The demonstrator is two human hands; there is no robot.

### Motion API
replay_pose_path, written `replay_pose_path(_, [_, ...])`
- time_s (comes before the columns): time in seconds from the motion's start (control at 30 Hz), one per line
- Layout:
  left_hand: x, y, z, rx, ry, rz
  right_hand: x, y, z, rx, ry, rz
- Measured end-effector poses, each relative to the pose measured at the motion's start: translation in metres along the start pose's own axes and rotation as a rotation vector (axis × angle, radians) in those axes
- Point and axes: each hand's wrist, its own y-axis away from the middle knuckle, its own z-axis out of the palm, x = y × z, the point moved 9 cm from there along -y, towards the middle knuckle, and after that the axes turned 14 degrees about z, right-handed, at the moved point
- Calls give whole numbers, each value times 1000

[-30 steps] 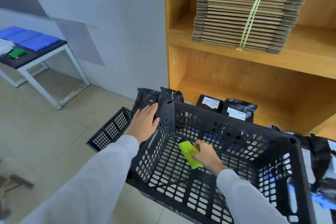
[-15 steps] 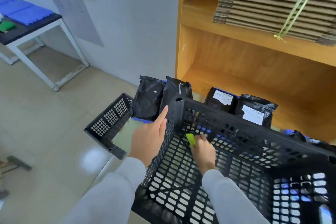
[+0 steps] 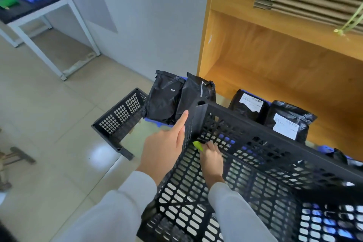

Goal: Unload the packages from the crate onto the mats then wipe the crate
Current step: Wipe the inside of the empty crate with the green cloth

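- My black perforated plastic crate (image 3: 255, 173) sits right in front of me, empty inside, its far corner close to the black plastic mailer packages (image 3: 176, 100) standing on the blue mats (image 3: 157, 123) by the wall.
- Right hand (image 3: 211, 160) is down inside that far corner, fingers curled, pinching a small yellow-green wiping cloth (image 3: 198, 145) against the lattice wall.
- Left hand (image 3: 164, 148) lies flat on the outside of the same corner, fingers straight and together, bracing the wall.
- I judge this crate stiff and light now it is unloaded; it would slide or tip under a hard rub, hence the brace. The thick rim and corner post look like the best hold.
- The cloth is soft and thin, likely to snag in the holes, so short strokes suit it.
- More labelled black packages (image 3: 249, 104) stand at the foot of the wooden shelf unit (image 3: 255, 49), just past the far wall; little room there.
- A second black lattice crate (image 3: 119, 120) lies on the tiled floor (image 3: 49, 114) to my left; beyond it the floor is open.
- A white-legged bench (image 3: 39, 8) stands well apart, far left.
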Motion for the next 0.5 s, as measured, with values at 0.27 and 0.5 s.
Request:
replay_pose_path(0.27, [-4, 0, 4, 1, 95, -30, -15, 0, 24, -45, -45, -92])
replay_pose_path(0.5, [-6, 0, 12, -19, 241, -63, -18, 17, 32, -168, -38, -253])
